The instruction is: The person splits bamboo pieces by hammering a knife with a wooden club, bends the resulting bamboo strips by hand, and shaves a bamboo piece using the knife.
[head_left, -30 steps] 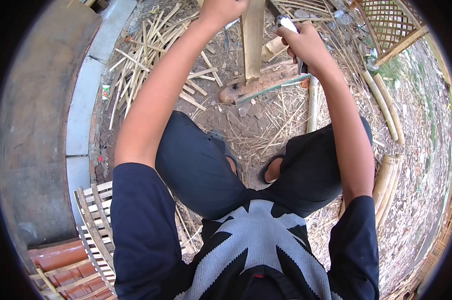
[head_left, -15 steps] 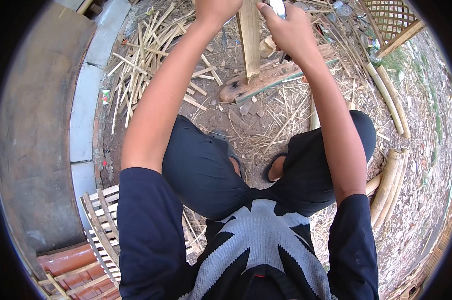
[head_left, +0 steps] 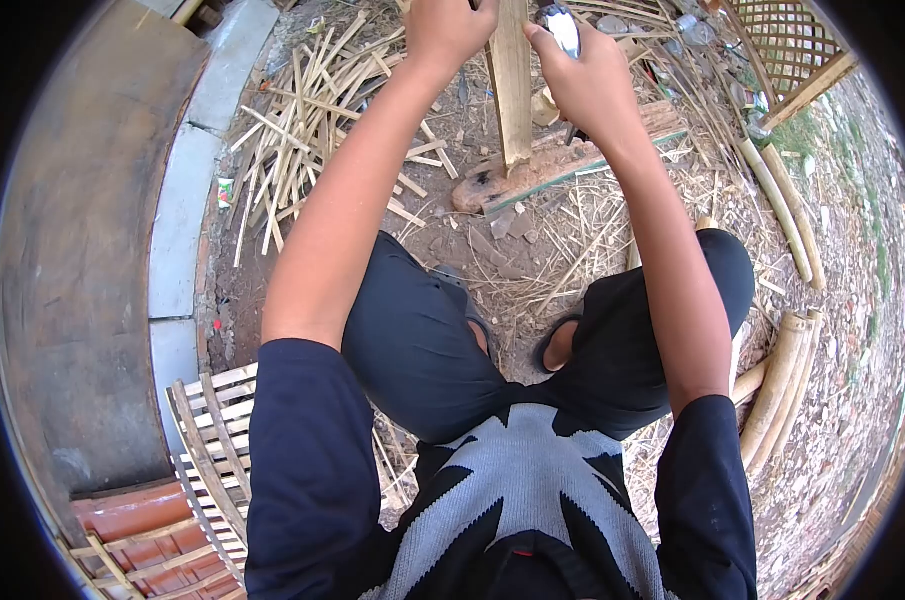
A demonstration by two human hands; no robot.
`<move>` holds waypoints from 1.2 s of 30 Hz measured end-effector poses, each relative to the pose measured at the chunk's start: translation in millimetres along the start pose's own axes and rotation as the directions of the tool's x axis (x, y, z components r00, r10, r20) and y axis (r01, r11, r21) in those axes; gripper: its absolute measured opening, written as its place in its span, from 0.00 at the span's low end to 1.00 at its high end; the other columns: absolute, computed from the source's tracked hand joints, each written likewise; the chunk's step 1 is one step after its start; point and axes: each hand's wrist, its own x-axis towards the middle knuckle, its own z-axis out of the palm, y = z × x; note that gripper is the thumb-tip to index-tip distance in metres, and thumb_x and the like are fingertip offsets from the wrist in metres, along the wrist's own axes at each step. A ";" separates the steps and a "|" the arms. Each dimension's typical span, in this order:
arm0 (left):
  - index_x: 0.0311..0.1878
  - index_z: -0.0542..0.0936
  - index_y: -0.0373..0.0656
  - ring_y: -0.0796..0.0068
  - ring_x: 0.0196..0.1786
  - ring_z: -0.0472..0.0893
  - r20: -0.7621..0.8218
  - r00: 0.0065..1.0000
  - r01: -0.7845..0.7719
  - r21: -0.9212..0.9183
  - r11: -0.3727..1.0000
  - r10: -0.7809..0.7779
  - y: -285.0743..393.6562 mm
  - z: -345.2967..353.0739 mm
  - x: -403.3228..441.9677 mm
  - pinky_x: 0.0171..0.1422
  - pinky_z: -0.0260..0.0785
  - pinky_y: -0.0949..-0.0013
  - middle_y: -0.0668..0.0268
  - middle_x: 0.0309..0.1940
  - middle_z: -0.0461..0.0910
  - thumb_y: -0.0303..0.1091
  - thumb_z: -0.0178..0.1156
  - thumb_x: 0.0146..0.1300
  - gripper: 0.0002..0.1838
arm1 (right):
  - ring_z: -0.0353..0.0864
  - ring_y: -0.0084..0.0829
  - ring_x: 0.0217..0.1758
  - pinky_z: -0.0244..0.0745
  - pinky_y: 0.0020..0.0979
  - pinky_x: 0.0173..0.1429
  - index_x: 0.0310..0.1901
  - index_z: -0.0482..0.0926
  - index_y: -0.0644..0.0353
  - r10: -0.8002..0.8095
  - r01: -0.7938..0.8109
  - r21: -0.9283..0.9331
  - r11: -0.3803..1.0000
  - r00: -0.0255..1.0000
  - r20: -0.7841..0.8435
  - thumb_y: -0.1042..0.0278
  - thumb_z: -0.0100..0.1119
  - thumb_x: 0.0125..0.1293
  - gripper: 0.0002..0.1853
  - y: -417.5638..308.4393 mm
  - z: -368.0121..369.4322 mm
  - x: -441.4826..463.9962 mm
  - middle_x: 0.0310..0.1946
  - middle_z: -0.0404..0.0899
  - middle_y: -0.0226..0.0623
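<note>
My left hand (head_left: 447, 32) is closed at the top edge, left of an upright wooden board (head_left: 510, 95). What its fingers hold is hidden and partly cut off by the frame. On the board's other side, my right hand (head_left: 590, 80) wraps round a tool with a shiny metal part (head_left: 562, 32); a dark end shows below the fist. The tool's kind cannot be made out. The board narrows downward, and its lower end rests on a worn wooden block (head_left: 487, 188) lying on the ground.
Split bamboo strips (head_left: 282, 140) lie heaped at the left. Bamboo poles (head_left: 777, 385) rest at the right, and a slatted bamboo piece (head_left: 212, 440) is at lower left. A woven lattice (head_left: 787, 45) stands upper right. Shavings (head_left: 582, 240) litter the ground before my feet.
The whole view has shifted a little, so the scene sits slightly lower and to the right. Both hands remain on either side of the board, with their grips looking the same.
</note>
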 end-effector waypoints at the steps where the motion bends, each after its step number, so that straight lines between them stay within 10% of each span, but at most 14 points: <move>1: 0.37 0.81 0.42 0.46 0.34 0.82 -0.001 1.000 0.003 -0.001 1.000 -0.003 0.7 -0.2 -0.4 0.37 0.73 0.51 0.51 0.27 0.81 0.43 0.62 0.63 0.13 | 0.75 0.28 0.19 0.70 0.34 0.28 0.34 0.80 0.70 -0.018 0.018 -0.028 0.999 1.000 0.000 0.50 0.60 0.67 0.24 -1.5 -0.8 -0.3 0.18 0.76 0.39; 5: 0.41 0.82 0.41 0.45 0.36 0.82 -0.002 1.000 -0.012 -0.049 0.999 0.011 4.1 -2.0 -1.1 0.39 0.74 0.51 0.49 0.29 0.82 0.43 0.61 0.63 0.14 | 0.77 0.33 0.23 0.72 0.38 0.35 0.37 0.82 0.69 -0.151 0.149 -0.029 0.988 0.984 -0.095 0.50 0.60 0.66 0.23 5.7 3.6 1.7 0.19 0.77 0.42; 8: 0.43 0.82 0.40 0.44 0.36 0.82 0.039 0.999 0.025 -0.045 0.999 -0.023 6.6 -2.5 -0.4 0.40 0.74 0.50 0.48 0.30 0.82 0.43 0.61 0.63 0.15 | 0.84 0.59 0.38 0.77 0.47 0.45 0.35 0.81 0.75 -0.132 0.131 -0.015 0.991 0.988 -0.079 0.56 0.62 0.63 0.21 1.7 2.1 1.8 0.28 0.82 0.60; 32: 0.47 0.83 0.38 0.47 0.39 0.86 0.024 0.999 -0.026 0.046 0.999 0.025 0.2 2.6 -2.4 0.44 0.78 0.51 0.47 0.31 0.85 0.42 0.61 0.63 0.17 | 0.83 0.47 0.31 0.74 0.42 0.39 0.38 0.81 0.71 -0.143 0.140 -0.043 0.989 0.986 -0.085 0.53 0.61 0.66 0.22 1.8 7.0 -0.6 0.25 0.82 0.51; 36: 0.45 0.85 0.38 0.42 0.38 0.84 0.084 0.995 -0.071 0.149 0.986 0.059 2.5 -7.5 0.8 0.44 0.77 0.47 0.44 0.29 0.84 0.52 0.55 0.67 0.24 | 0.84 0.59 0.39 0.77 0.46 0.46 0.37 0.81 0.76 -0.074 0.075 0.014 0.997 0.996 -0.058 0.60 0.61 0.63 0.19 -7.7 2.9 -3.3 0.30 0.82 0.62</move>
